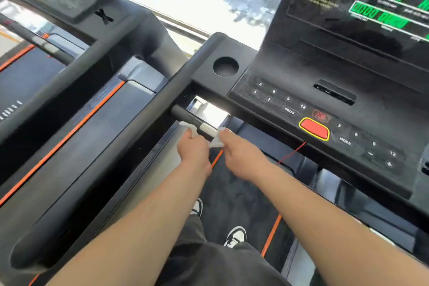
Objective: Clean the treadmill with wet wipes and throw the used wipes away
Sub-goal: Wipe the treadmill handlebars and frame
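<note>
I stand on a black treadmill whose console (329, 109) fills the right side, with a lit green display and a red stop button (313, 128). Under the console a short handlebar (185, 115) with a silver sensor section (209, 129) sticks out toward me. My left hand (193, 150) is closed on a white wet wipe (189, 126) pressed against the bar. My right hand (241, 158) pinches the other end of the white wet wipe (218, 140) just below the silver section. Whether it is one wipe or two is unclear.
A round cup holder (225, 66) lies left of the keypad. The long black side rail (97, 169) runs down to the lower left. A second treadmill (41, 72) stands on the left. The belt (236, 193) and my shoes are below; a window is ahead.
</note>
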Tool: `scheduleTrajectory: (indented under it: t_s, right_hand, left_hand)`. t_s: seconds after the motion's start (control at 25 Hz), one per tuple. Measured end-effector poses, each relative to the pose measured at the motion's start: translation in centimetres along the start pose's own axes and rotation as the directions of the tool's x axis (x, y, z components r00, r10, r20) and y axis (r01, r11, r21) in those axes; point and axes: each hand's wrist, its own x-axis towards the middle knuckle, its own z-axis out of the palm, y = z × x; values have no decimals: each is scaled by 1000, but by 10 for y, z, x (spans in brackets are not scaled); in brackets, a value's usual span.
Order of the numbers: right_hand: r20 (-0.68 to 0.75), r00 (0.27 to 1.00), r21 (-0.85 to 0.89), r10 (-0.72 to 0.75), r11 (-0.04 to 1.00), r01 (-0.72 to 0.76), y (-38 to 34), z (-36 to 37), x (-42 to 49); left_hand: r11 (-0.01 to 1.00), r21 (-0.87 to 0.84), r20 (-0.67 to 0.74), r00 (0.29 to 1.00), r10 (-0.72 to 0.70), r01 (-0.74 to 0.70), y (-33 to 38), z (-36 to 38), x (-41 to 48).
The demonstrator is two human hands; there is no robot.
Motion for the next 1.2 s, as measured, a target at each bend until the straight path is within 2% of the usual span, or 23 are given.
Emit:
scheduleTrajectory:
  t_s: [0.08,0.16,0.24,0.36,0.44,0.56,0.72,0.8,0.88,0.92,1.0,1.08,1.16,1.2]
  right_hand:
    - [51,986,-99,-157,982,161,1,15,10]
    - [87,977,-257,-196,943,212,19,23,5]
    - [42,985,-283,-169,943,174,38,16,-12]
    - [-6,1000,-226,-23,974,21,52,-9,-44]
    - [49,998,-270,49,962,-34,57,-17,-58]
    - [33,997,-226,64,973,-55,60,-16,-64]
    - [28,997,-229,74,971,-66,54,-16,-56]
    - [12,996,-229,85,970,-80,55,-14,-54]
    - [7,997,-188,76,980,-73,58,-13,-53]
    - [4,998,-157,62,986,-61,59,-14,-52]
    - [0,999,-116,50,992,-50,60,-15,-51]
    - [21,998,-99,67,993,-64,61,-16,-50]
    - [53,994,-63,95,994,-91,60,-18,-48]
    - [73,990,-27,117,993,-116,59,-21,-46]
  left_hand:
    - [998,-65,55,998,12,-8,-15,7,-10]
    - [999,-48,113,994,2,3,-36,14,-32]
    - [1000,-18,164,986,-14,17,-49,19,-62]
    - [997,73,228,973,-45,29,-60,23,-87]
    - [994,111,182,983,-34,14,-50,23,-78]
    - [989,97,20,994,110,-111,-20,23,-43]
    - [928,316,-37,975,218,-196,-25,27,-19]
    - [838,449,40,943,330,-312,-58,31,-26]
    - [749,477,188,886,425,-460,-90,27,-44]
    - [691,458,292,829,477,-559,-103,22,-51]
    - [502,452,467,676,570,-737,-114,12,-54]
    - [331,453,572,555,605,-828,-110,10,-29]
    - [247,515,581,546,603,-821,-88,10,-3]
    - [219,570,577,575,581,-792,-72,10,6]
